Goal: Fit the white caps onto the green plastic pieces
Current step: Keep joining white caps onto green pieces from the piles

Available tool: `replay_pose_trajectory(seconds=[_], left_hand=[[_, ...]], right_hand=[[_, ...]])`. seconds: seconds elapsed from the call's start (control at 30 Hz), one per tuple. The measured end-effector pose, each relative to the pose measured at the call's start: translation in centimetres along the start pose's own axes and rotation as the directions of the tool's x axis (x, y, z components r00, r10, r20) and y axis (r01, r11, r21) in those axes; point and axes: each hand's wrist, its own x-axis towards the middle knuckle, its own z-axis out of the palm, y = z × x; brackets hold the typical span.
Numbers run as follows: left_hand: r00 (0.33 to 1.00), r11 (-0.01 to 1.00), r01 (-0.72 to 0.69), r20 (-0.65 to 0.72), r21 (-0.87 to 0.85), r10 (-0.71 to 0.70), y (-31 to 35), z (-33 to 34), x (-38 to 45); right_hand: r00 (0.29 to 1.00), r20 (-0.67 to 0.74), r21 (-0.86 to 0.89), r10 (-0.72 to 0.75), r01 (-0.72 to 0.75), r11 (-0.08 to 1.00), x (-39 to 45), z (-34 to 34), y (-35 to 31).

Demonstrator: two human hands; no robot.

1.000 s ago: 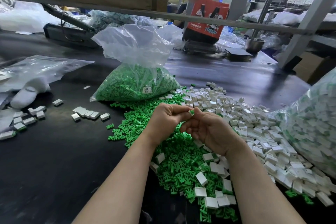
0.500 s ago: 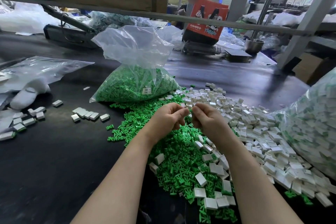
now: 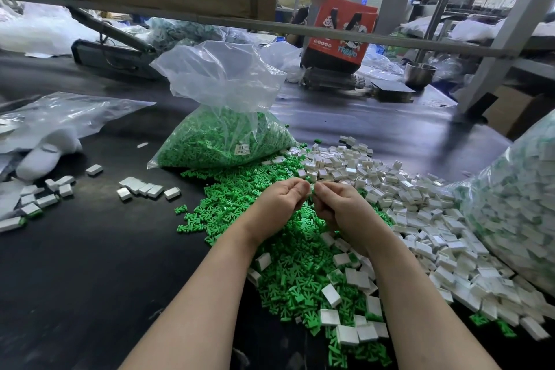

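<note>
Both hands meet above the counter (image 3: pixel 90 264): left hand (image 3: pixel 277 204) and right hand (image 3: pixel 339 210) pinch one tiny piece (image 3: pixel 312 188), barely visible between curled fingers, over small pronged green plastic pieces (image 3: pixel 288 255) and boxy white caps (image 3: pixel 420 210).

red bag (image 3: pixel 339 36) & steel bowl (image 3: pixel 420 73) at table's (image 3: pixel 75 264) far side.

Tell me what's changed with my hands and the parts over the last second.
The right hand turned from palm-up to knuckles-up and closed its fingertips against the left hand, pinching a small piece between them; a second ago a green piece showed there. The green pile, white caps and green bag stayed put.
</note>
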Motion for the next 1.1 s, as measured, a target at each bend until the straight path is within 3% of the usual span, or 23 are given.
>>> replay_pose_trajectory(seconds=[0.33,0.6,0.87,0.97,1.1], left_hand=[[0.997,0.998,-0.014,0.082,0.066,0.008,-0.20,-0.39,-0.08],[0.999,1.000,0.013,0.050,0.016,-0.014,-0.29,-0.15,0.07],[0.998,0.989,-0.011,0.065,-0.148,0.021,-0.39,-0.50,0.20],[0.996,0.988,-0.090,-0.003,-0.124,0.090,-0.14,-0.75,0.32],[0.991,0.951,-0.103,-0.111,-0.290,0.074,0.22,-0.80,0.28]], right_hand=[[0.999,0.049,-0.106,0.011,-0.006,0.994,-0.46,-0.25,-0.47],[0.999,0.010,-0.163,-0.049,0.050,0.985,-0.10,0.10,-0.03],[0.998,0.056,0.083,-0.023,0.018,0.996,-0.01,-0.14,-0.02],[0.998,0.034,0.206,0.045,-0.051,0.977,-0.07,-0.24,-0.06],[0.991,0.103,0.397,0.081,-0.115,0.911,0.13,-0.36,-0.21]])
